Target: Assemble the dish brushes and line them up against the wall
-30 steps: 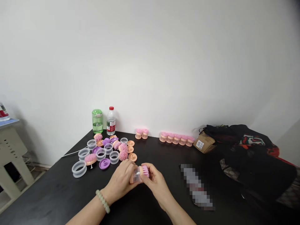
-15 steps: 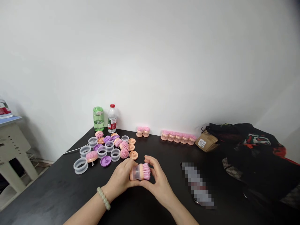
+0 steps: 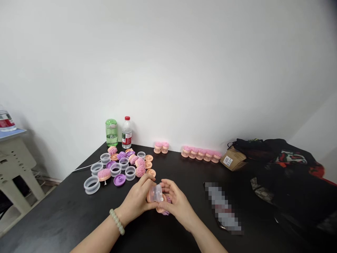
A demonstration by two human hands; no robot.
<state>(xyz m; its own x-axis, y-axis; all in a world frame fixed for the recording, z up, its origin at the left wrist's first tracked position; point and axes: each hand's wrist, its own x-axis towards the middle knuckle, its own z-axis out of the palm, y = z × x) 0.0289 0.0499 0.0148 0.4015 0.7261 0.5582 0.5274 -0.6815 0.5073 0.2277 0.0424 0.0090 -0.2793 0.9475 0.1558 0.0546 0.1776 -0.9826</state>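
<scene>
My left hand (image 3: 137, 197), with a beaded bracelet at its wrist, grips a clear plastic ring (image 3: 157, 193) with a peach piece at its left end. The fingers of my right hand (image 3: 181, 208) are closed on a brush head (image 3: 166, 212) with a peach base and pink bristles. It is tilted and sits apart from the ring's open right end, partly hidden by my fingers. Just left of my hands lie loose parts: clear rings (image 3: 92, 185), purple discs (image 3: 119, 180), peach discs (image 3: 151, 173) and pink bristle heads (image 3: 104, 174).
Along the wall stand a pair of whole pink brushes (image 3: 161, 147) and a row of several more (image 3: 200, 154). A green bottle (image 3: 111, 133) and a red-capped water bottle (image 3: 126, 133) are at the back left. A paper bag (image 3: 233, 159), dark cloth (image 3: 292, 189) and a blurred-out object (image 3: 223, 207) lie right.
The brush head has come away from the clear ring and tipped downward in my right hand. My left hand still grips the ring. The view has shifted slightly.
</scene>
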